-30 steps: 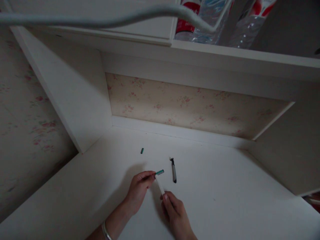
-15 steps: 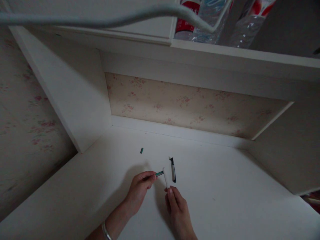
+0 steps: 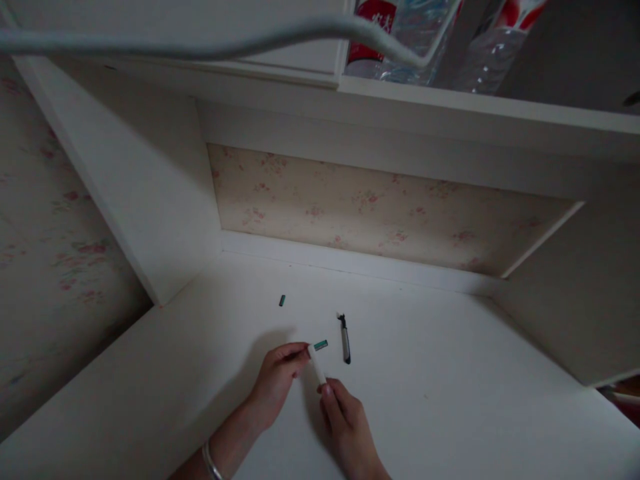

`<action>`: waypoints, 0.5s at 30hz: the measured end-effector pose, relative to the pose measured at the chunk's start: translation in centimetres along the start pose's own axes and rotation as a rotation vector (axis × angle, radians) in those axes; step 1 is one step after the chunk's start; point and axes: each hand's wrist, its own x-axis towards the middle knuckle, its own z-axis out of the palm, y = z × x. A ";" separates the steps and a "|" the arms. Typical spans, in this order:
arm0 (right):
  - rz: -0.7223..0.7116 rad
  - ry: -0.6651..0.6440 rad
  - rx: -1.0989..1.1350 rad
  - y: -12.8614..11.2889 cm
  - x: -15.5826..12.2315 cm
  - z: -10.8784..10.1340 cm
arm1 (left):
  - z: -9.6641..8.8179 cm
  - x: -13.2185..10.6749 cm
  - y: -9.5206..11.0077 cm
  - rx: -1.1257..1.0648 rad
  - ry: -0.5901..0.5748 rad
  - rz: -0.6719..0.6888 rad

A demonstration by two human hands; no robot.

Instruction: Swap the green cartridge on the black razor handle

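My left hand point(image 3: 280, 377), closed in a pinch, grips one end of a small razor blade cartridge point(image 3: 321, 345) with a green strip. In my closed right hand point(image 3: 345, 420) is a slim, flat white tool point(image 3: 318, 368) of a kind I cannot make out. Its upper end crosses in front of the cartridge, close to my left fingertips; whether they touch is unclear. Just beyond my hands lies a black and silver razor handle point(image 3: 346, 341) with a bare head. A second razor blade cartridge point(image 3: 283, 301) rests on the tabletop farther back and left.
The white tabletop point(image 3: 450, 360) is enclosed by a left side panel point(image 3: 145, 200), a right panel point(image 3: 570, 307) and a flower-patterned back wall point(image 3: 310, 193). Plastic bottles point(image 3: 373, 33) stand on the shelf above. A pale bent rod point(image 3: 200, 47) crosses the top of the view.
My right hand has moved slightly left and turned the white tool from edge-on to broadside. Its tip has shifted from the cartridge's right end toward my left fingertips. My left hand keeps its grip.
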 end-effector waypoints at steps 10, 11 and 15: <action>-0.020 0.037 0.004 -0.2 0.0 0.0 | -0.1 0.1 -0.3 0.002 0.016 -0.006; -0.026 0.013 -0.015 -0.3 0.0 0.0 | -0.1 0.0 -0.3 0.003 0.006 -0.004; -0.029 0.111 0.011 -0.4 0.1 -0.1 | -0.1 0.0 -0.2 -0.023 0.001 0.001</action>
